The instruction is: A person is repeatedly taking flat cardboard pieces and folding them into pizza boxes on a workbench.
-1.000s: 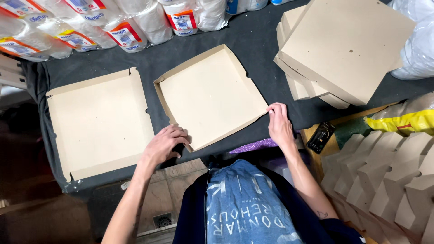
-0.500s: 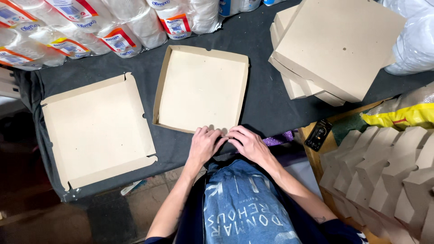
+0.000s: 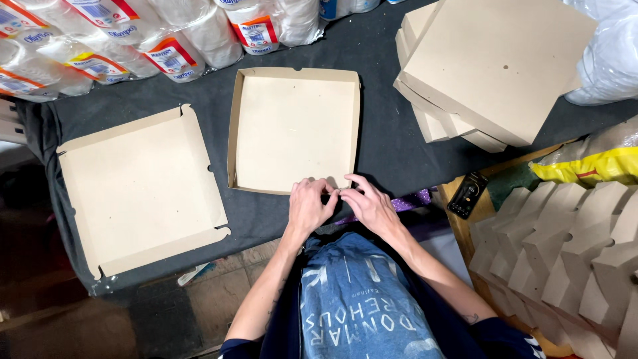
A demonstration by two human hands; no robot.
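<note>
The tray (image 3: 294, 129) sits in the upper middle of the frame on the dark tabletop (image 3: 385, 139), and it has squared up: a second ago it lay skewed, with the hands apart at its lower corners, while now its four walls stand upright and both hands have come together at the middle of its near wall. The left hand (image 3: 309, 206) and the right hand (image 3: 369, 207) meet fingertip to fingertip there, fingers curled and pressing on the cardboard edge; whether they pinch a tab or only press the fold down cannot be told. That suggests the folding of this piece is near its last fold, with the near wall being locked. To the left lies a flat sheet (image 3: 139, 189), its edges only slightly raised and unchanged in place. At upper right a stack of closed boxes (image 3: 492, 66) rests on the tabletop, wrapped rolls (image 3: 166, 40) line the top edge, and folded cardboard pieces (image 3: 571, 252) fill the lower right
</note>
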